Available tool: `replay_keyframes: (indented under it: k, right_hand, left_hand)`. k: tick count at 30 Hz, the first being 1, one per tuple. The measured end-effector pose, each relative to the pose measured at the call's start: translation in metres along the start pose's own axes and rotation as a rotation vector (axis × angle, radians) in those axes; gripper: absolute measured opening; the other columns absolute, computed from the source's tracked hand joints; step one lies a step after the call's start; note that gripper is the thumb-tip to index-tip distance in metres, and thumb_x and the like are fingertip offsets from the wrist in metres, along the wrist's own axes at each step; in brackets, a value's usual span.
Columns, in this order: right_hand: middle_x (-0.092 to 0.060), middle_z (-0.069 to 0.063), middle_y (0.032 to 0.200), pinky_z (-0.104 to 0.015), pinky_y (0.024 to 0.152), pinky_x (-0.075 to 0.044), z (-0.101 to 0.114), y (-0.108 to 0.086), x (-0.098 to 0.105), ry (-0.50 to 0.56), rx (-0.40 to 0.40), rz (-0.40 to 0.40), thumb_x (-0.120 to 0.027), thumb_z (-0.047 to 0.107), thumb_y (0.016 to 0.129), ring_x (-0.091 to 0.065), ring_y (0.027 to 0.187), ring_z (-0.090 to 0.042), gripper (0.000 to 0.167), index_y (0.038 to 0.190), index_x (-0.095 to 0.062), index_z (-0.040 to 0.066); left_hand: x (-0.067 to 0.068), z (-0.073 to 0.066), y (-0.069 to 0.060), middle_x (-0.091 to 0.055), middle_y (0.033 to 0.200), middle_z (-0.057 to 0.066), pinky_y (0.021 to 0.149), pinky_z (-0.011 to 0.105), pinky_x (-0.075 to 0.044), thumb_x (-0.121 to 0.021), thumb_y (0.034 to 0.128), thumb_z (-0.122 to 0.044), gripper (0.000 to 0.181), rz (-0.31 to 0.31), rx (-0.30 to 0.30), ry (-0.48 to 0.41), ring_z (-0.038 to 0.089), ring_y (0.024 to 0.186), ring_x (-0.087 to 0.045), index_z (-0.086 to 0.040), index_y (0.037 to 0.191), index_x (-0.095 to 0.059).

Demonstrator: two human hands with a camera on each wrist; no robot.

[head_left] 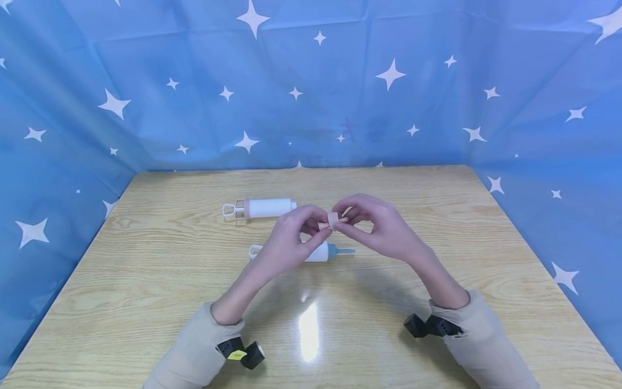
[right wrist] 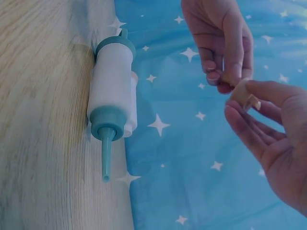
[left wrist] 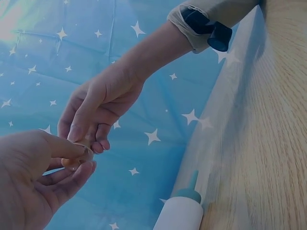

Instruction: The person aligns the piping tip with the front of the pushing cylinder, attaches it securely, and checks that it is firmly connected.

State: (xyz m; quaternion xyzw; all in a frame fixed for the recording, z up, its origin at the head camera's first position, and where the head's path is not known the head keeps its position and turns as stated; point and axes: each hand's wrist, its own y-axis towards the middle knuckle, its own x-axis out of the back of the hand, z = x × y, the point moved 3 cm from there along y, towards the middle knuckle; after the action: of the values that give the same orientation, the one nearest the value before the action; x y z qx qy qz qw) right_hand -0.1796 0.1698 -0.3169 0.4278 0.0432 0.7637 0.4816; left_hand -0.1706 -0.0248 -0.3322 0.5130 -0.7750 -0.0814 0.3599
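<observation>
The blue-tipped tube lies flat on the wooden desk, its looped handle to the left and its thin spout to the right. Raised above the level of that tube, the small beige nozzle is held in the air between two hands. The left hand pinches it between thumb and fingers from the left; the right hand pinches it from the right. The fingers hide much of it, so whether it is one part or two I cannot tell. In the head view the left hand and wrist stand in the way of the blue-tipped tube's middle. Beyond that tube, roughly alongside it, lies a second white tube with a pinkish collar, its handle also to the left. Nearer the person than the blue-tipped tube are a bright patch of glare and two beige sleeves with black wrist cameras. Behind everything hangs a blue curtain with white stars.
</observation>
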Motion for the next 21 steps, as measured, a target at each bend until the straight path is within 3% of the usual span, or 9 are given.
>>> replay_keyframes:
  k: [11, 21]
  right_hand:
    - [-0.068, 0.0, 0.105, -0.028, 0.081, -0.058, -0.0018, 0.0004, 0.0034, 0.015, 0.027, -0.027, -0.077, 0.001, 0.088, -0.07, 0.088, -0.014, 0.029, 0.115, -0.068, 0.006]
    - [-0.068, -0.001, 0.105, -0.027, 0.081, -0.058, 0.0002, 0.0001, 0.0042, 0.028, 0.034, -0.037, -0.077, -0.001, 0.087, -0.07, 0.087, -0.014, 0.029, 0.115, -0.068, 0.005]
  left_hand:
    - [0.0018, 0.0002, -0.0012, -0.069, 0.102, 0.011, 0.081, 0.026, -0.058, -0.071, 0.0902, 0.004, 0.021, -0.001, 0.033, -0.134, 0.019, 0.09, -0.07, 0.003, 0.111, -0.069]
    - [0.003, -0.002, -0.0007, -0.069, 0.102, 0.013, 0.084, 0.029, -0.058, -0.061, 0.0942, 0.008, 0.024, 0.008, 0.049, -0.205, 0.022, 0.091, -0.071, 0.006, 0.117, -0.069]
